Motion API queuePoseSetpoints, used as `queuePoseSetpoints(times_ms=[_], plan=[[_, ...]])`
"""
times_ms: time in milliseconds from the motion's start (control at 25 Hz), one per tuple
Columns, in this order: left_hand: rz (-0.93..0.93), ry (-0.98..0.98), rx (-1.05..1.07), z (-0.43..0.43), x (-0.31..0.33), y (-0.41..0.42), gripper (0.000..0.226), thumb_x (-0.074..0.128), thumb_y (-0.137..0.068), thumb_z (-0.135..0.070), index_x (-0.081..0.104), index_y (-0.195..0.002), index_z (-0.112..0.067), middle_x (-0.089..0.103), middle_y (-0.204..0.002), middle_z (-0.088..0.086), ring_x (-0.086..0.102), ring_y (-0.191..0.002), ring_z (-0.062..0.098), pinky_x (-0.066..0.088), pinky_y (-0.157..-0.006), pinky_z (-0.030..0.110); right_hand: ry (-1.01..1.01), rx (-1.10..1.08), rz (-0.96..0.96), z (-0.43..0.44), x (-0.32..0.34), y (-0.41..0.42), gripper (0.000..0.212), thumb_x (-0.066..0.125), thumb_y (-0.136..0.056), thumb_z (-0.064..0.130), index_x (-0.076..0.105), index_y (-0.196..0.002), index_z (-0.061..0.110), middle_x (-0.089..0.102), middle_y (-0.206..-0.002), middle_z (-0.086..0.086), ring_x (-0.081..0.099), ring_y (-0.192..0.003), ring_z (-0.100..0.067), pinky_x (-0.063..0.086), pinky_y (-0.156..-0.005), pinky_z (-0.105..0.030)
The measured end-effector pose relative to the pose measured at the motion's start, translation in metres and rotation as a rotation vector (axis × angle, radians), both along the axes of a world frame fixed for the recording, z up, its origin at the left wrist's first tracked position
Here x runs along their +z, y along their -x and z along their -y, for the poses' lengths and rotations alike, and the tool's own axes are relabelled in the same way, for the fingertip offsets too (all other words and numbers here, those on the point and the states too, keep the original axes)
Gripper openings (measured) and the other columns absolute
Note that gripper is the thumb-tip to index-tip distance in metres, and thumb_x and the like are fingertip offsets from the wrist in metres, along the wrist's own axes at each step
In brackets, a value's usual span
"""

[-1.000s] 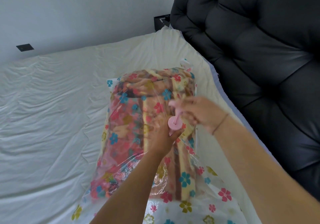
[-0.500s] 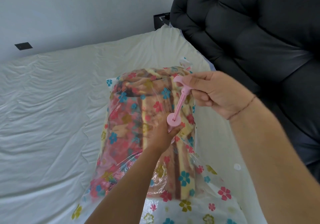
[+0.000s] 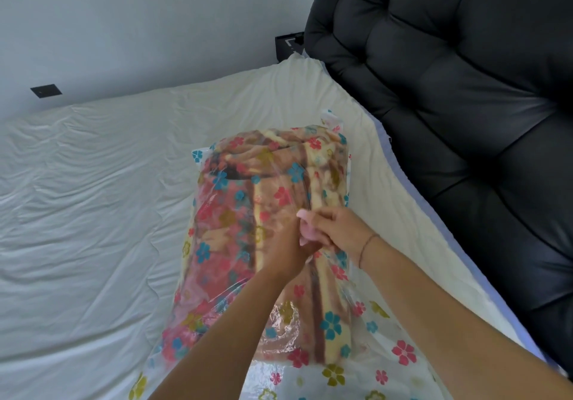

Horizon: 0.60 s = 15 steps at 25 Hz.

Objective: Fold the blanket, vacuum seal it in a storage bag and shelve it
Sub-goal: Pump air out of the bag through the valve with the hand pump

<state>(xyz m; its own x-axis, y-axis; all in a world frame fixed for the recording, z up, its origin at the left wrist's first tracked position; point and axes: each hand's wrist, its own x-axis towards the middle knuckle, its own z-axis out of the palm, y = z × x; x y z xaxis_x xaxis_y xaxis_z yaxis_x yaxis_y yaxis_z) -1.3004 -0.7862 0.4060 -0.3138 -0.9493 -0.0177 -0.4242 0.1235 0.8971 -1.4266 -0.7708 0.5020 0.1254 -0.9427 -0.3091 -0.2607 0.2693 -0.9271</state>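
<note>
Left hand (image 3: 286, 246) and right hand (image 3: 336, 229) grip a pink hand pump (image 3: 307, 229) atop the storage bag (image 3: 387, 353) holding a blanket (image 3: 248, 213), on a bed (image 3: 93, 213) beside a black headboard (image 3: 465, 89).

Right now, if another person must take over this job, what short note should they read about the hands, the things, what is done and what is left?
Left hand: grips the base of the small pink plastic hand pump and holds it on top of the bag.
Right hand: grips the pump's handle, close above the base.
Things: the folded multicoloured blanket lies inside the clear flower-printed plastic storage bag on the white bed sheet.
Done: blanket folded and bagged.
Left: the plastic looks loose and wrinkled, so it probably needs more pumping, then shelving. No shelf is in view.
</note>
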Motion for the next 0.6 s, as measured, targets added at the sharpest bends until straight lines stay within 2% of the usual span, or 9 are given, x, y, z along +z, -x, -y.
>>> queuePoseSetpoints(times_ms=[40,120,240,280,360,440,520,600], plan=[[0.000,0.008,-0.004,-0.006,0.000,-0.002,0.030,0.070,-0.082,-0.025,0.053,-0.106,-0.028,0.061,-0.095,-0.017,0.060,-0.090,0.006,0.045,-0.082,0.024,-0.028,0.025,-0.022,-0.003,-0.005,-0.004,0.034,0.065,-0.088,0.036,0.068,-0.086,0.003,0.046,-0.047,0.001,0.035,-0.035,-0.006,0.036,-0.048,-0.024],[-0.049,-0.009,0.033,-0.007,0.003,-0.003,0.032,0.069,-0.078,-0.039,0.052,-0.105,-0.036,0.065,-0.101,-0.013,0.061,-0.095,0.008,0.047,-0.086,0.028,0.048,0.032,0.006,0.003,0.020,0.003,0.031,0.066,-0.088,0.031,0.068,-0.085,0.001,0.041,-0.042,0.004,0.031,-0.035,-0.006,0.031,-0.042,-0.020],[-0.054,0.019,0.031,0.000,0.014,-0.001,0.031,0.069,-0.080,-0.036,0.052,-0.106,-0.034,0.063,-0.100,-0.009,0.059,-0.095,0.013,0.046,-0.087,0.029,0.234,-0.023,0.225,0.015,0.077,0.024,0.032,0.069,-0.080,0.034,0.074,-0.089,0.004,0.035,-0.049,-0.007,0.024,-0.038,-0.011,0.020,-0.037,-0.019],[-0.033,0.033,0.033,0.000,0.016,0.000,0.031,0.069,-0.081,-0.034,0.052,-0.107,-0.032,0.063,-0.100,-0.008,0.058,-0.095,0.013,0.046,-0.086,0.030,0.250,-0.029,0.200,0.015,0.073,0.025,0.037,0.071,-0.078,0.037,0.073,-0.091,0.002,0.036,-0.050,-0.007,0.024,-0.038,-0.012,0.021,-0.036,-0.019],[0.020,0.047,0.017,-0.003,0.017,0.000,0.027,0.069,-0.083,-0.030,0.052,-0.104,-0.027,0.063,-0.100,-0.009,0.059,-0.091,0.011,0.047,-0.083,0.027,0.149,-0.068,0.019,0.003,0.034,0.012,0.042,0.071,-0.082,0.037,0.070,-0.095,-0.003,0.043,-0.043,0.003,0.032,-0.033,-0.006,0.031,-0.041,-0.018],[0.087,0.070,0.009,-0.011,0.012,0.000,0.024,0.070,-0.084,-0.025,0.053,-0.100,-0.028,0.060,-0.094,-0.014,0.057,-0.085,0.005,0.048,-0.078,0.022,0.009,-0.026,-0.037,-0.008,0.004,-0.002,0.038,0.068,-0.085,0.037,0.070,-0.095,0.000,0.045,-0.040,0.010,0.035,-0.033,-0.003,0.041,-0.055,-0.024],[0.055,0.073,0.009,-0.013,0.016,0.000,0.027,0.070,-0.084,-0.026,0.049,-0.097,-0.036,0.059,-0.092,-0.017,0.057,-0.083,0.001,0.045,-0.076,0.017,0.035,-0.009,0.019,-0.005,0.015,0.006,0.030,0.067,-0.086,0.034,0.071,-0.092,0.005,0.042,-0.041,0.008,0.033,-0.037,-0.007,0.039,-0.049,-0.022],[0.005,0.069,0.021,-0.007,0.020,0.002,0.031,0.071,-0.083,-0.027,0.048,-0.099,-0.038,0.060,-0.094,-0.015,0.058,-0.088,0.007,0.045,-0.079,0.020,0.157,-0.062,0.124,0.003,0.040,0.020,0.026,0.064,-0.088,0.027,0.073,-0.092,0.003,0.039,-0.042,0.003,0.027,-0.038,-0.009,0.028,-0.040,-0.016]])
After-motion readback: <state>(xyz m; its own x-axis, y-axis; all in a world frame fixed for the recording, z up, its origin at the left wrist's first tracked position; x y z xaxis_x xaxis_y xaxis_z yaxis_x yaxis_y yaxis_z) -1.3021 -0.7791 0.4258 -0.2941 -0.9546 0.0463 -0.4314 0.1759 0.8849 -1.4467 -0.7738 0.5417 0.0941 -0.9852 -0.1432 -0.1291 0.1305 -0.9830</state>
